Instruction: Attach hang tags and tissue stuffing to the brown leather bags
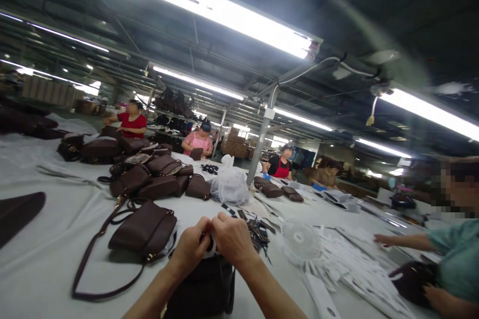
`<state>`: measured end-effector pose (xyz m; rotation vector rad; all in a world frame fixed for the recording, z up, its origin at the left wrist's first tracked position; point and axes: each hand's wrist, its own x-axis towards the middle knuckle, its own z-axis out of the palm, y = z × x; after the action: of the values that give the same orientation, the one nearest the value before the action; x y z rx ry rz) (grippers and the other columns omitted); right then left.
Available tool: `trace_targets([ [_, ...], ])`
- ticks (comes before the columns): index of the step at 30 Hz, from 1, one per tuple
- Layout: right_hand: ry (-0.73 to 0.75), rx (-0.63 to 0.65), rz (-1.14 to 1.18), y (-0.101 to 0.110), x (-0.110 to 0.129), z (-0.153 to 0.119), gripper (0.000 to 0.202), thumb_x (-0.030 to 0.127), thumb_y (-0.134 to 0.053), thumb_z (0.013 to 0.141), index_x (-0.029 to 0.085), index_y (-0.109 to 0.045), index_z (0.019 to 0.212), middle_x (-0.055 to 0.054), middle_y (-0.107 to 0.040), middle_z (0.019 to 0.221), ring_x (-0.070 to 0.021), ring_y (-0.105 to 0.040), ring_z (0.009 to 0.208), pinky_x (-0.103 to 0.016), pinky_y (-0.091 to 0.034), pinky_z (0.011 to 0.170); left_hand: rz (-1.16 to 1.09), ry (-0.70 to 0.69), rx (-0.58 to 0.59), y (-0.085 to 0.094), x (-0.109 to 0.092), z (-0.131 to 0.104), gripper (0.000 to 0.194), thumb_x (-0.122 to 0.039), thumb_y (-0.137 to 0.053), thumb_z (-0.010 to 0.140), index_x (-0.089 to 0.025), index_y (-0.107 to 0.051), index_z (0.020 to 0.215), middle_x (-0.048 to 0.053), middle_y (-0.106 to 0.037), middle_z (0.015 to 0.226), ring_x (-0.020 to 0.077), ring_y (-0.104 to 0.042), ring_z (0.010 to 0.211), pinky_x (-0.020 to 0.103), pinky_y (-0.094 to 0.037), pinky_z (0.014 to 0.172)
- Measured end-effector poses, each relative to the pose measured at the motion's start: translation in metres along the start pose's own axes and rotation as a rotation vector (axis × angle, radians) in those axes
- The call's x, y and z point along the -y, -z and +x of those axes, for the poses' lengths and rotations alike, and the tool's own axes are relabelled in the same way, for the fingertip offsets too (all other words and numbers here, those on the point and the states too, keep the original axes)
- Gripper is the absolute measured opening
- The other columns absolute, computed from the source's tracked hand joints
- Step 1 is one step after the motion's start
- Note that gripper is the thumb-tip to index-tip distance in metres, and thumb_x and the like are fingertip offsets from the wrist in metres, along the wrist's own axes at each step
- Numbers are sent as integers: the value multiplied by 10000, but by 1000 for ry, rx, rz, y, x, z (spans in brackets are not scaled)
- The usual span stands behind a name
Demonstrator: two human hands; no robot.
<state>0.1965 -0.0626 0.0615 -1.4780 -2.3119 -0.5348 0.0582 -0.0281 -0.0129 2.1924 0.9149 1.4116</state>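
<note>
Both my hands meet at the middle front, above a dark brown handbag standing on the table close to me. My left hand is closed, thumb and fingers pinched around a small dark piece at the top of this bag. Against it, my right hand is closed too, its fingertips bent over the same spot. Fingers cover most of the piece, so its kind cannot be made out. Left of my hands lies another brown handbag, its long shoulder strap looped on the white table covering.
A heap of brown handbags and a white plastic bag lie beyond. Right of my hands are dark tags, a white fan and white strips. A co-worker's arm reaches in from the right. A metal post rises ahead.
</note>
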Motion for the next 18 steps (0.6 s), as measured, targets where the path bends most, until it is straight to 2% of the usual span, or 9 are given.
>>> trace_targets([
  [2,14,-19,-112,5,-2,5,172,191,-462,885,186,-623,825,-70,-668,847,-172,-627,685,-272,-321,542,-24,-35,104,8,-4,1,91,-159,-384,805,-217,-444,767,-46,-490,621,129,-464,575,230,-328,567],
  [5,-88,-101,-43,9,-14,18,183,222,-448,887,187,-613,815,-65,-672,855,-168,-623,709,-258,-317,553,-51,-38,203,24,-13,4,133,-175,-370,839,-202,-493,797,-36,-508,661,131,-475,628,225,-366,613],
  [8,-182,-131,319,12,-24,30,190,232,-426,859,195,-595,781,-26,-664,768,-141,-605,635,-237,-363,563,-49,-38,268,36,-21,12,122,-258,-486,851,-193,-548,935,-20,-587,783,142,-524,716,226,-408,680],
  [11,-304,-11,868,15,-22,37,141,271,-437,786,199,-557,770,12,-651,682,-103,-543,456,-213,-368,447,-13,-125,364,40,-23,18,357,-239,-620,794,-218,-549,1143,0,-657,988,167,-589,858,234,-430,781],
  [13,-394,35,1122,14,-17,40,119,296,-463,721,199,-527,748,17,-645,648,-97,-529,412,-191,-328,364,1,-175,392,37,-23,20,354,-185,-589,813,-226,-563,1164,17,-660,1097,183,-599,966,247,-424,861],
  [15,-446,6,1222,10,-13,44,120,301,-481,669,199,-511,722,31,-612,593,-96,-530,413,-176,-339,343,19,-188,393,32,-22,19,298,-168,-559,831,-213,-585,1125,35,-664,1111,193,-600,1002,262,-423,891],
  [18,-470,-63,1229,4,-11,51,137,321,-490,656,198,-508,713,53,-559,548,-88,-515,410,-189,-418,375,48,-165,386,27,-21,18,257,-187,-547,842,-193,-593,1094,52,-674,1048,198,-615,943,266,-448,842],
])
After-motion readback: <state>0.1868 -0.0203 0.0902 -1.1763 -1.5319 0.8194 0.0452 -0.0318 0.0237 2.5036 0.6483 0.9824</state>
